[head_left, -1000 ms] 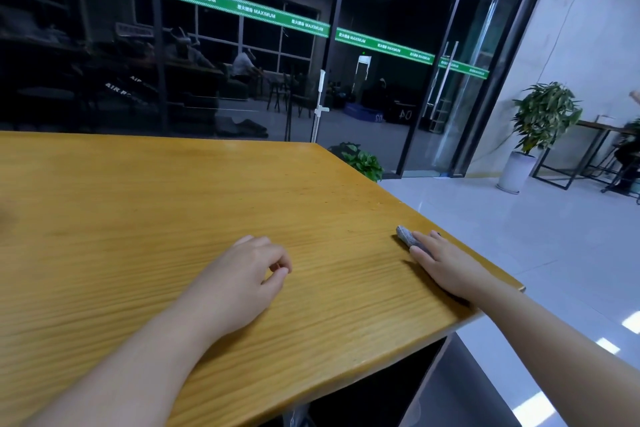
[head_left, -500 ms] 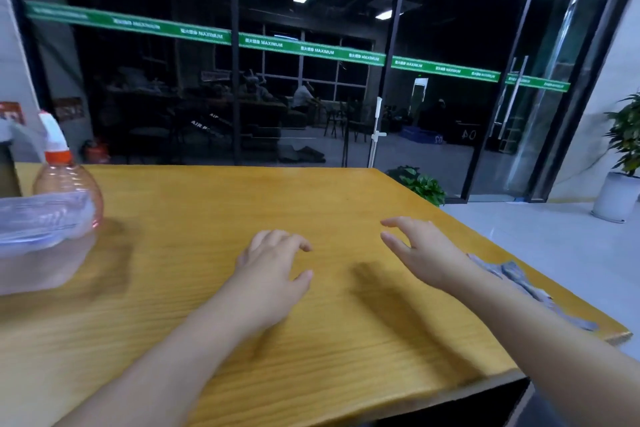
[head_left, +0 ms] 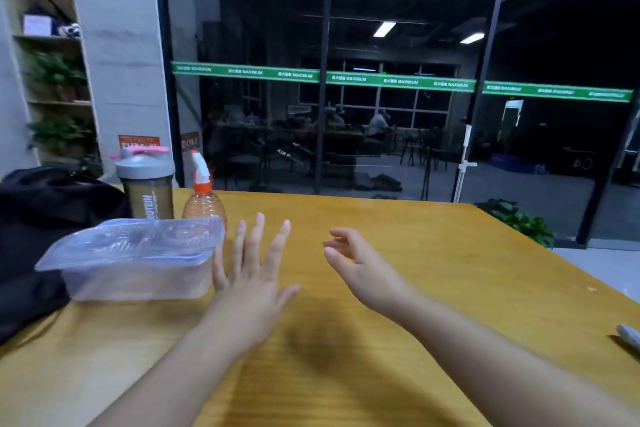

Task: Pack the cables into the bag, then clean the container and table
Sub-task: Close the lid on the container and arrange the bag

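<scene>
- Since the earlier frames, our view has swung left: the cloth we left at the right edge is now only a grey sliver [head_left: 630, 336], and the black bag [head_left: 41, 218], shaker cup [head_left: 145, 184] and spray bottle [head_left: 202, 198] have come into view.
- Both hands have lifted off the table [head_left: 433, 270] and moved left toward the container [head_left: 138, 260].
- Left hand [head_left: 252, 274]: fingers straight and spread wide, holding nothing, its little-finger side just beside the container's right end wall. We cannot tell whether it touches.
- Right hand [head_left: 353, 263]: fingers loosely curled, empty, raised over the table, well apart from the container, with the left hand between them.
- Container position: lidded, clear, at the left of the table, just in front of the shaker cup and spray bottle, its left end against or over the bag.
- Risk 1: a sideways push from the flat left hand would likely slide the light container into the bag or knock the spray bottle behind it. We judge a two-sided grip safer.
- Risk 2: the lid appears to sit loosely. Lifting by the lid alone could separate it from the base.
- Risk 3: the frame is motion-blurred, which suggests a quick reach. An overshoot could tip the tall shaker cup.
- No cables are visible. We judge they are already packed, but the bag's inside is hidden.
</scene>
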